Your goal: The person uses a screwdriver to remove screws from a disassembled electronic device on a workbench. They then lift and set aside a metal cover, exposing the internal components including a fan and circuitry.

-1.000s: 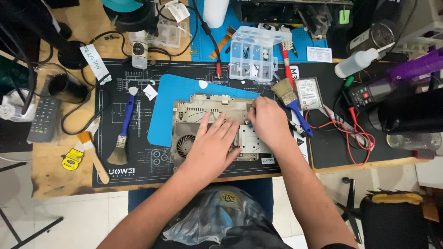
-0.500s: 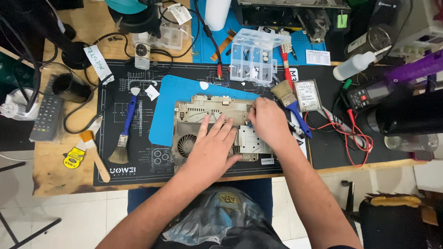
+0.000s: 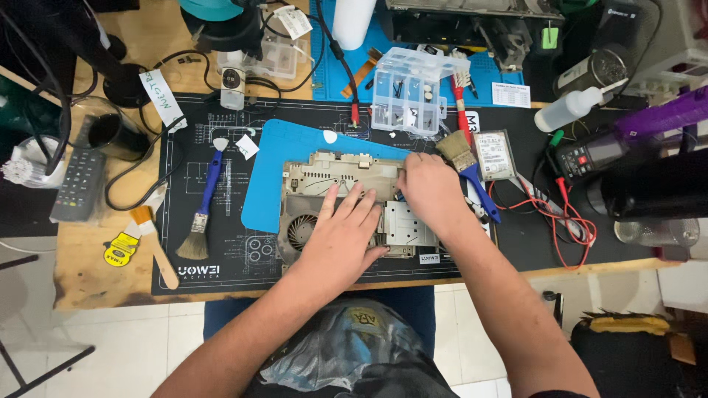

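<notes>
A beige metal electronics chassis (image 3: pixel 332 175) with a round fan (image 3: pixel 301 230) lies on a blue mat (image 3: pixel 276 169) in the middle of the black work mat (image 3: pixel 221 258). My left hand (image 3: pixel 341 237) lies flat on the chassis, fingers spread, pressing it down. My right hand (image 3: pixel 431 190) rests on the chassis's right end with fingers curled at its top right corner; what the fingertips touch is hidden.
A blue-handled brush (image 3: pixel 203 210) lies left of the chassis, another brush (image 3: pixel 466 166) and a hard drive (image 3: pixel 494 153) to the right. A clear parts box (image 3: pixel 409 92) stands behind. A multimeter (image 3: pixel 590 153) with red leads (image 3: pixel 568 221) sits far right, a remote (image 3: pixel 77 184) far left.
Both hands stay on the chassis. My right hand has shifted slightly at the top right corner; nothing else has moved.
</notes>
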